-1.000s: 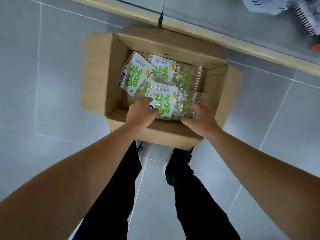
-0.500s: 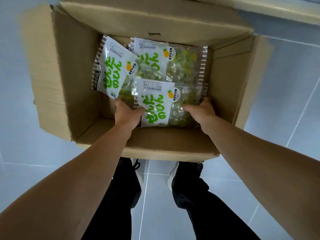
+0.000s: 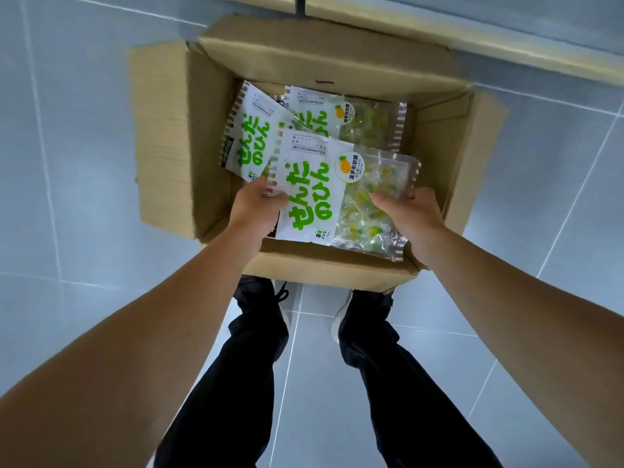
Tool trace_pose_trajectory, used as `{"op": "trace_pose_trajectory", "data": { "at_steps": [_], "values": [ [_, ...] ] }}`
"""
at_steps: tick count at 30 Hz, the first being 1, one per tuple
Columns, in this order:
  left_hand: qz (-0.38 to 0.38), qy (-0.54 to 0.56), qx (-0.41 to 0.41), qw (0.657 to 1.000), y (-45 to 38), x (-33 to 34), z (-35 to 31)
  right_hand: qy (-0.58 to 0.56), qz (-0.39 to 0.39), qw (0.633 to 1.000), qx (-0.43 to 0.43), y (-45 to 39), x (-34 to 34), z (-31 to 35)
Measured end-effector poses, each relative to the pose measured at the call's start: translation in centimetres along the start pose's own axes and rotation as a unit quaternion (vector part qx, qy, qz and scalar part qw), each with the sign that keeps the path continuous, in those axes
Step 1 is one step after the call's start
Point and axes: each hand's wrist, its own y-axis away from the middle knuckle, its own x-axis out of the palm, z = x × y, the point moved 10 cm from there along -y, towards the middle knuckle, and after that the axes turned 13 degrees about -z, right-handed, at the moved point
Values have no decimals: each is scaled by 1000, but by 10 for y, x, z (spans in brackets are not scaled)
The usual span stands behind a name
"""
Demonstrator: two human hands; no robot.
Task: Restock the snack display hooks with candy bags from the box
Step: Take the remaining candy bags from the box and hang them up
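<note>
Bright, even light; soft shadows; wide-angle bending at edges.

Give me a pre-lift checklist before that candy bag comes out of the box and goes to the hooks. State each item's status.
1. Left hand grips the front candy bag at its left edge: ok.
2. Right hand grips the same bag at its right side, thumb on top: ok.
3. Bag is clear of the box flaps: ok, all four flaps are folded outward.
4. Only one bag is in the hands: cannot tell; a dark edge shows beneath the left hand.
5. The two other bags lie behind in the box, not caught by the grip: ok.
6. Display hooks are located and free: cannot tell, none in view.
</note>
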Motion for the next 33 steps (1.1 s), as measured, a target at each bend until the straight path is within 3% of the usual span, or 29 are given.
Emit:
{"op": "trace_pose_trajectory", "data": {
  "at_steps": [5,11,13,17,20,23,25,27,30,33],
  "values": [
    [3,25,61,998,59,-63,-58,-58,83,995,-13,78,-41,41],
    [9,109,64,992,145,-153,-124,-213,102,971,30,191,-102,100],
    [22,121,78,989,181,-179,-147,-209,95,973,24,226,-128,119],
    [49,127,183,974,264,-236,-209,-120,82,988,-44,301,-171,153],
    [82,113,286,948,338,-279,-270,-143,76,985,-57,358,-206,170],
    [112,55,403,907,402,-305,-322,-148,38,984,-93,397,-242,186],
    [116,-9,470,875,437,-314,-351,-73,-56,979,-180,423,-275,201],
    [115,-111,558,815,482,-318,-371,-36,-100,953,-284,461,-299,218],
    [111,-229,654,712,541,-312,-379,-9,-69,924,-376,517,-310,227],
    [88,-312,704,632,587,-299,-373,-24,-28,931,-364,561,-321,222]
  ]
}}
